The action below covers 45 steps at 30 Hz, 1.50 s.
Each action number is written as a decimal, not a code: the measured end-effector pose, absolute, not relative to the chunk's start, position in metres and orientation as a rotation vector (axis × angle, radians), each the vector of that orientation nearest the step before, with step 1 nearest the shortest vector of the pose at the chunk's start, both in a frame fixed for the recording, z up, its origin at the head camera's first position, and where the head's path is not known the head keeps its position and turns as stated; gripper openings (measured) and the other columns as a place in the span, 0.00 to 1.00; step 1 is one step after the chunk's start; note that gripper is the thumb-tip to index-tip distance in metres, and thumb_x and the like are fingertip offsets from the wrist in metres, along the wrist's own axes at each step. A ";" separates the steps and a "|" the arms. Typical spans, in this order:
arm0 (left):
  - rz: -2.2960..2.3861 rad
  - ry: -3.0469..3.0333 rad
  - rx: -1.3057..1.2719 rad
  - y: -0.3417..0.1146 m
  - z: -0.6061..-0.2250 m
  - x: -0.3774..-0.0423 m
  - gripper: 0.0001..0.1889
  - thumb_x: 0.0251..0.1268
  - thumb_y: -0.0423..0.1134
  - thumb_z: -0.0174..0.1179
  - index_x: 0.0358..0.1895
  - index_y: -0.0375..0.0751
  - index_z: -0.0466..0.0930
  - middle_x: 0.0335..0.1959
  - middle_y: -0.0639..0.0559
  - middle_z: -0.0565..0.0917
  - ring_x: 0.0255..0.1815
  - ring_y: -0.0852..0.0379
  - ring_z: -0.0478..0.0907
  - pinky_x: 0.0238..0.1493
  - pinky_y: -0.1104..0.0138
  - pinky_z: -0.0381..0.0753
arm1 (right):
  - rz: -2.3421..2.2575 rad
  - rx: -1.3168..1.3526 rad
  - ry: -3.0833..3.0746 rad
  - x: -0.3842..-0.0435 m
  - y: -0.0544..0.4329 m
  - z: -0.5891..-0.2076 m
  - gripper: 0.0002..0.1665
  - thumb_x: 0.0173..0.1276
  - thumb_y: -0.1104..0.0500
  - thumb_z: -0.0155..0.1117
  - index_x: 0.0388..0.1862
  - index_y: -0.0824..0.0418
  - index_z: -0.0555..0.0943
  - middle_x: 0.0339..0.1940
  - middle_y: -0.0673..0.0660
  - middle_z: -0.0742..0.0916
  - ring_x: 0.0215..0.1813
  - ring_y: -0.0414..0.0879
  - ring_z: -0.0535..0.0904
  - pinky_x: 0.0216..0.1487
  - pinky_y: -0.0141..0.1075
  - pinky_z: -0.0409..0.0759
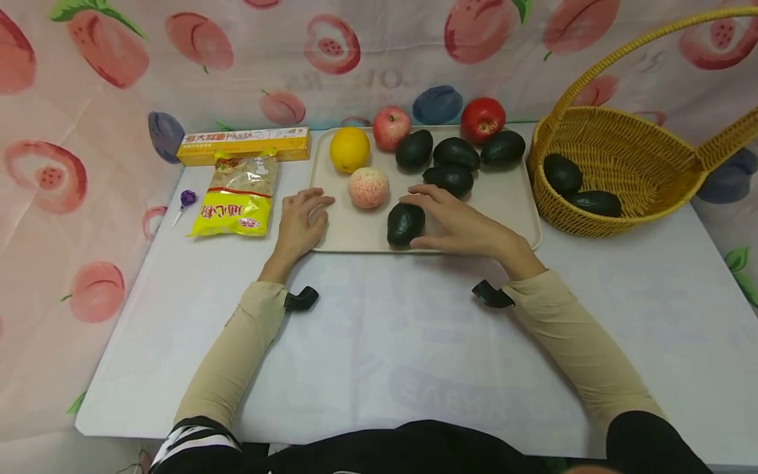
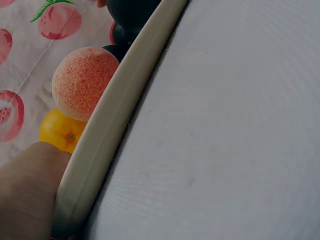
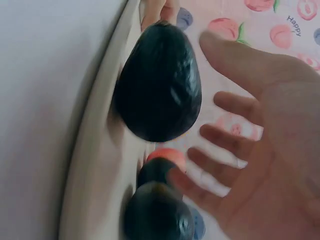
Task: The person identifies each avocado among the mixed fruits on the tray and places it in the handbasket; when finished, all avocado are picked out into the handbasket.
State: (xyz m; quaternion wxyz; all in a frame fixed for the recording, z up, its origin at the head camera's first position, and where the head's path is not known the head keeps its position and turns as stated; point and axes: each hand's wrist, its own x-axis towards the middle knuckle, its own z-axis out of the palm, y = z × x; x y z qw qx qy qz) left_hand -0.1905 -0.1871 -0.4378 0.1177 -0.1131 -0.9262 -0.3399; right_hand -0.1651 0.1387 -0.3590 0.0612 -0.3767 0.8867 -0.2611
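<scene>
Nearest in the head view, two beige sleeves [image 1: 243, 349] reach across the white table [image 1: 385, 342], a small black device [image 1: 302, 299] at each wrist. Beyond them, just inside the near rim of a cream tray [image 1: 355, 232], lies a dark green avocado [image 1: 405, 225], with the right hand [image 1: 458, 224] arched beside it. From above, that hand seems to enclose the fruit; the right wrist view shows its grip wide, fingers spread, a strip of backdrop between thumb and avocado. The left hand [image 1: 299, 220] rests at the tray's left side, its grip loose, fingers slightly bent. The left wrist view catches only part of that hand, so its fingertips cannot be judged there.

A speckled peach [image 1: 368, 187] sits farther in; behind it stand a yellow citrus fruit [image 1: 350, 149], whose stem end only the left wrist view reveals, four more avocados [image 1: 448, 180], a pink apple [image 1: 391, 129] and a red fruit [image 1: 482, 120].

The head view alone shows a lollipop [image 1: 187, 198], a yellow bag [image 1: 239, 197] and a pasta box [image 1: 245, 145] on the left, and, on the right, a wicker basket [image 1: 651, 220] containing two avocados [image 1: 562, 174].
</scene>
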 end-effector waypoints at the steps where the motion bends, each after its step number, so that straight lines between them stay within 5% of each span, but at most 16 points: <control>1: -0.992 -2.713 -0.334 -0.187 -0.438 -0.190 0.15 0.62 0.34 0.54 0.50 0.46 0.82 0.61 0.46 0.75 0.62 0.43 0.62 0.60 0.51 0.60 | -0.788 -1.126 2.667 -0.165 0.136 -0.359 0.44 0.57 0.39 0.67 0.70 0.49 0.63 0.72 0.57 0.64 0.72 0.52 0.58 0.70 0.51 0.61; 8: -0.998 -2.719 -0.326 -0.187 -0.436 -0.189 0.15 0.62 0.34 0.54 0.51 0.46 0.82 0.63 0.47 0.75 0.62 0.44 0.62 0.61 0.51 0.60 | -0.754 -1.048 2.718 -0.162 0.119 -0.366 0.51 0.50 0.32 0.68 0.68 0.52 0.65 0.68 0.56 0.67 0.68 0.51 0.65 0.66 0.49 0.67; 18: -0.996 -2.720 -0.323 -0.187 -0.438 -0.190 0.15 0.62 0.35 0.53 0.50 0.45 0.82 0.63 0.47 0.75 0.62 0.44 0.62 0.61 0.51 0.60 | -0.744 -1.126 2.856 -0.160 0.113 -0.379 0.40 0.52 0.38 0.70 0.60 0.53 0.70 0.62 0.53 0.73 0.61 0.49 0.70 0.61 0.46 0.72; 45: -0.988 -2.705 -0.351 -0.188 -0.440 -0.192 0.15 0.62 0.34 0.53 0.50 0.45 0.82 0.62 0.47 0.75 0.63 0.43 0.62 0.61 0.51 0.58 | -0.869 -1.087 2.800 -0.168 0.150 -0.353 0.39 0.57 0.40 0.65 0.67 0.45 0.65 0.69 0.49 0.66 0.64 0.47 0.69 0.62 0.50 0.70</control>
